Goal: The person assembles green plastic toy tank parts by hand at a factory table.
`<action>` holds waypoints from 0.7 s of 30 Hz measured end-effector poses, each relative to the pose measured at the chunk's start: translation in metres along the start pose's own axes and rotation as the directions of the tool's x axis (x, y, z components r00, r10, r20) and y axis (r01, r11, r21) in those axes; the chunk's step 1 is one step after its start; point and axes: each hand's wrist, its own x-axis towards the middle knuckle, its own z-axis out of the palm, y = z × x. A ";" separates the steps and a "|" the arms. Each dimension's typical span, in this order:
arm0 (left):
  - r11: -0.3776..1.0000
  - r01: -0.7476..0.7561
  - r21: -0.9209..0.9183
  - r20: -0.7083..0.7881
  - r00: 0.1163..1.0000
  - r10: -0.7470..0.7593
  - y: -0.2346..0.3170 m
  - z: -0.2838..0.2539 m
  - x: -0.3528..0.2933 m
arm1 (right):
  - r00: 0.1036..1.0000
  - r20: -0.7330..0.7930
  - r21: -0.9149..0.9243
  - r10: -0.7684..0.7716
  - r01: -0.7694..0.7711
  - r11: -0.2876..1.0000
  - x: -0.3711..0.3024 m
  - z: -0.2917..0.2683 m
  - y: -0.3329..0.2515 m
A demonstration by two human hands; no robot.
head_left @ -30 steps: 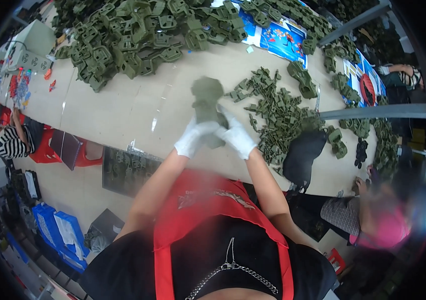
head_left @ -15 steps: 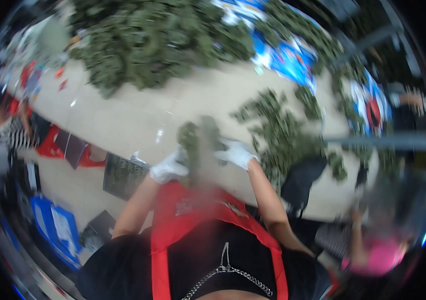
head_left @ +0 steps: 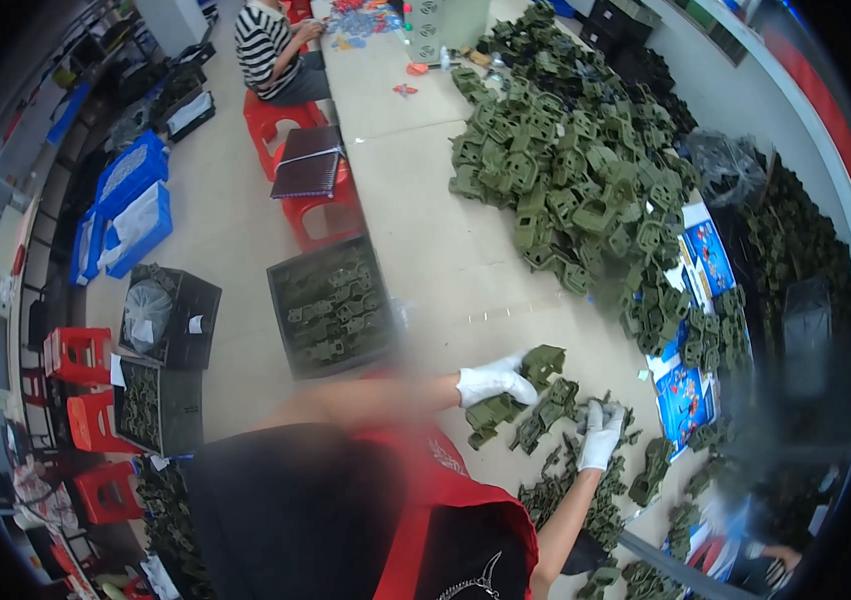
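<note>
White-gloved, my left hand is closed around an olive-green moulded plastic part, which sticks out beyond the fingers. Beside it on the table lies another olive-green plastic part. To the right, my right hand, gloved too, is at the edge of a pile of small olive-green plastic pieces. Its fingers are bent together, and whatever is between them is hidden.
A large heap of green plastic parts covers the far right of the table. A dark crate of parts stands left of the table edge. Red stools and a seated person are farther off. Blue printed cardboard lies right.
The view has swung round, bringing the crates and stools on the left into sight. Both hands were in front of my apron with green parts; now my right hand is apart, over the small pieces.
</note>
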 end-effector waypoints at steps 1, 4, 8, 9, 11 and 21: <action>0.993 0.067 0.094 0.002 0.998 -0.067 0.005 -0.003 -0.005 | 0.993 0.044 -0.066 -0.114 0.116 0.991 -0.024 0.004 -0.012; 0.990 0.015 0.138 0.145 0.989 -0.035 0.018 0.020 -0.016 | 0.789 0.196 -0.406 -0.582 0.606 0.685 -0.092 0.042 -0.052; 0.993 0.080 0.092 0.035 0.996 -0.084 0.043 0.026 -0.018 | 0.764 0.127 -0.342 -0.633 0.633 0.695 -0.095 0.057 -0.072; 0.992 0.071 0.102 0.052 0.996 -0.077 0.048 0.033 -0.024 | 0.812 0.087 -0.305 -0.577 0.573 0.760 -0.101 0.059 -0.080; 0.990 0.073 0.122 0.018 0.997 -0.076 0.050 0.045 -0.024 | 0.962 -0.048 -0.201 -0.269 0.254 0.946 -0.106 0.060 -0.088; 0.928 0.021 0.372 -0.139 0.990 0.033 0.008 0.056 -0.032 | 0.903 -0.324 -0.350 -0.282 0.162 0.923 -0.137 0.059 -0.087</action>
